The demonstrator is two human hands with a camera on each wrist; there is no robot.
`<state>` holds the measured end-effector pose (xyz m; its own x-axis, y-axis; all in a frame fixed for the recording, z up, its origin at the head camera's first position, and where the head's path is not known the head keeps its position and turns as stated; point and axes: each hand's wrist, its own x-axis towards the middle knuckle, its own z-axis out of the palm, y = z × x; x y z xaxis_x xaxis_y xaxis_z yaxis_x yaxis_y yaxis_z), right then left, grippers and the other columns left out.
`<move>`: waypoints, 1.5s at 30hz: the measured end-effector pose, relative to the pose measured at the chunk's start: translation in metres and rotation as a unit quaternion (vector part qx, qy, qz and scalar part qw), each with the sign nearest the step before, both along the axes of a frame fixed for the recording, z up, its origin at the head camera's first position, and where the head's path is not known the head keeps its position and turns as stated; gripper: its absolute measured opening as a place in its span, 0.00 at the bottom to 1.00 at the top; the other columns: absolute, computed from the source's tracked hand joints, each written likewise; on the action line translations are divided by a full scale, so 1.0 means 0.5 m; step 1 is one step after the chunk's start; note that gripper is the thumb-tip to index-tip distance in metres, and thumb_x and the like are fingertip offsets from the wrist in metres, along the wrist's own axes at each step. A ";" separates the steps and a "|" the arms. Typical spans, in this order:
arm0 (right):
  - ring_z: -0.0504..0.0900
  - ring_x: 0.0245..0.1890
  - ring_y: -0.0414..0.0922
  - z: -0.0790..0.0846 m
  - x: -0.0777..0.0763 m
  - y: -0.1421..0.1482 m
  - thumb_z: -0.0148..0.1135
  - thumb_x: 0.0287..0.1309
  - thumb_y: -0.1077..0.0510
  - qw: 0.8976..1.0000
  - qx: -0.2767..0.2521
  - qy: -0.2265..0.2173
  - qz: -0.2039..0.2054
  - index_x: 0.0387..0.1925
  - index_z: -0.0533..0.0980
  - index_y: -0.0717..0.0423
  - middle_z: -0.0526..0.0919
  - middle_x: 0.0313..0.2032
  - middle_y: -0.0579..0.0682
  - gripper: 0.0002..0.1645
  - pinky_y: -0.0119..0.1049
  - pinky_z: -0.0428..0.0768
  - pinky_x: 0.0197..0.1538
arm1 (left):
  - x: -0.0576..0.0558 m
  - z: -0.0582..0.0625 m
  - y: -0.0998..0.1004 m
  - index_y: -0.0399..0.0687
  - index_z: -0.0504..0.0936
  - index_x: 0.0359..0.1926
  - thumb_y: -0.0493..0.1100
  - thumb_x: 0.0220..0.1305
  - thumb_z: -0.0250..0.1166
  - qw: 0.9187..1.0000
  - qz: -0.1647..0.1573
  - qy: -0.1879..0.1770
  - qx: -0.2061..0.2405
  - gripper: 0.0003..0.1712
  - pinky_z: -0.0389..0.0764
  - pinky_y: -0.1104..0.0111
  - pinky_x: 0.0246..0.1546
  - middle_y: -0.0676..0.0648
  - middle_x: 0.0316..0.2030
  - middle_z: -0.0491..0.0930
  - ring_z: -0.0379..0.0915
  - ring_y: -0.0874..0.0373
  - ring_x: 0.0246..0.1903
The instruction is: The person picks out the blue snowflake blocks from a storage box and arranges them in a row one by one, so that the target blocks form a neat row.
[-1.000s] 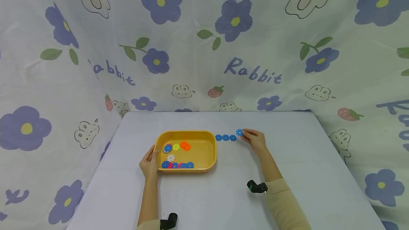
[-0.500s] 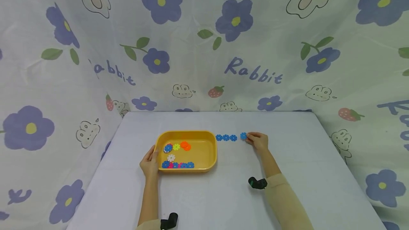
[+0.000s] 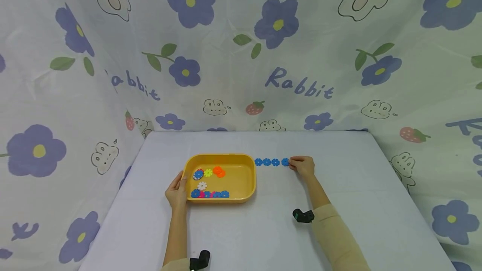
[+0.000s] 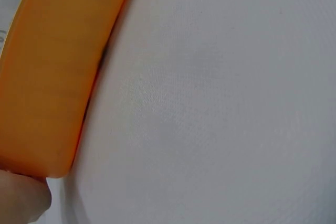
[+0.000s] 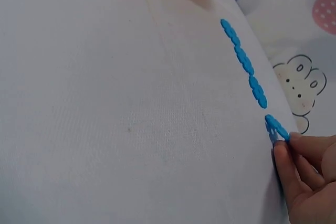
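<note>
Between thumb and fingers my right hand pinches a blue flower-shaped disc, held close over the table at the right end of a row. That row of 3 more blue discs runs right from the yellow tray, with a small gap before the held one. My left hand grips the tray's left wall; in the left wrist view only a fingertip shows at the tray's corner. Inside the tray lie an orange pair, a yellow-green disc, a white disc and several blue and pink ones.
The white table ends at a straight back edge, where a curtain printed with flowers and rabbits hangs. Black wrist cameras sit at both sleeves.
My right hand first moves right and down with the blue disc, then slightly left, bringing it level with the row. The left hand and tray stay in place.
</note>
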<state>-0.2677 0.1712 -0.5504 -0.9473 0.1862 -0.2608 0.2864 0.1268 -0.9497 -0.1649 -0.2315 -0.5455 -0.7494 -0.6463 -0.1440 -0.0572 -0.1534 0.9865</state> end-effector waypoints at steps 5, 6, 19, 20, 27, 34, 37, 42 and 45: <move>0.83 0.26 0.37 -0.001 -0.002 0.001 0.62 0.56 0.68 1.000 0.015 0.002 0.017 0.46 0.77 0.75 0.83 0.40 0.64 0.16 0.28 0.84 0.35 | -0.001 -0.001 -0.001 0.36 0.76 0.56 0.40 0.63 0.62 1.000 0.001 -0.005 -0.009 0.21 0.78 0.81 0.42 0.52 0.45 0.82 0.76 0.77 0.36; 0.83 0.26 0.37 -0.001 -0.003 0.001 0.62 0.56 0.68 1.000 0.016 0.002 0.019 0.46 0.77 0.75 0.83 0.40 0.64 0.16 0.28 0.84 0.34 | -0.001 0.000 0.000 0.36 0.76 0.56 0.39 0.64 0.62 1.000 0.001 -0.005 -0.009 0.21 0.78 0.80 0.42 0.51 0.45 0.82 0.76 0.77 0.36; 0.84 0.30 0.43 0.002 0.000 0.001 0.60 0.57 0.69 0.995 0.069 0.025 0.061 0.43 0.78 0.75 0.82 0.41 0.68 0.14 0.29 0.84 0.35 | 0.000 0.002 0.002 0.36 0.76 0.57 0.39 0.64 0.62 1.000 0.002 -0.015 -0.007 0.21 0.78 0.81 0.42 0.43 0.51 0.78 0.76 0.77 0.36; 0.84 0.30 0.43 0.003 0.000 0.001 0.60 0.57 0.69 0.996 0.063 0.024 0.060 0.44 0.77 0.76 0.81 0.42 0.68 0.14 0.29 0.84 0.35 | 0.000 0.002 0.002 0.36 0.76 0.57 0.40 0.64 0.62 1.000 0.002 -0.017 -0.008 0.22 0.78 0.82 0.42 0.42 0.51 0.78 0.76 0.77 0.37; 0.83 0.31 0.40 0.009 0.006 0.001 0.59 0.59 0.68 0.998 0.037 0.017 0.039 0.47 0.76 0.76 0.81 0.42 0.68 0.16 0.28 0.84 0.36 | 0.001 0.003 0.003 0.37 0.76 0.57 0.40 0.64 0.61 1.000 -0.001 -0.020 -0.015 0.21 0.77 0.82 0.42 0.41 0.53 0.76 0.76 0.76 0.38; 0.83 0.30 0.38 0.007 0.013 -0.001 0.59 0.59 0.67 1.000 -0.018 0.008 -0.008 0.50 0.73 0.77 0.80 0.44 0.68 0.19 0.27 0.83 0.38 | 0.002 0.007 0.003 0.37 0.75 0.58 0.41 0.65 0.61 1.000 -0.008 -0.024 -0.014 0.22 0.77 0.78 0.46 0.37 0.56 0.73 0.76 0.74 0.41; 0.83 0.30 0.38 0.004 0.014 0.002 0.58 0.60 0.68 0.999 -0.045 0.006 -0.010 0.51 0.72 0.77 0.80 0.45 0.69 0.20 0.29 0.84 0.40 | 0.002 0.007 0.003 0.37 0.75 0.58 0.40 0.65 0.60 1.000 -0.007 -0.022 -0.012 0.22 0.77 0.76 0.47 0.36 0.56 0.73 0.76 0.75 0.40; 0.84 0.33 0.41 0.002 0.014 0.008 0.58 0.61 0.67 0.997 -0.073 -0.009 -0.017 0.53 0.72 0.76 0.81 0.44 0.66 0.20 0.33 0.83 0.44 | 0.002 0.005 0.002 0.37 0.75 0.58 0.40 0.65 0.60 1.000 -0.009 -0.022 -0.010 0.22 0.76 0.76 0.47 0.36 0.56 0.73 0.76 0.74 0.41; 0.84 0.33 0.41 0.004 0.016 0.009 0.58 0.61 0.66 0.996 -0.089 -0.015 -0.022 0.54 0.71 0.75 0.83 0.40 0.60 0.21 0.34 0.83 0.45 | 0.002 0.003 0.002 0.37 0.74 0.59 0.40 0.65 0.60 1.000 -0.011 -0.024 -0.007 0.22 0.76 0.76 0.47 0.35 0.57 0.72 0.76 0.74 0.41</move>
<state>-0.2595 0.1757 -0.5486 -0.9304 0.1758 -0.3218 0.3168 -0.0565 -0.9468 -0.1639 -0.2307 -0.5437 -0.7557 -0.6322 -0.1710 -0.1071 -0.1383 0.9846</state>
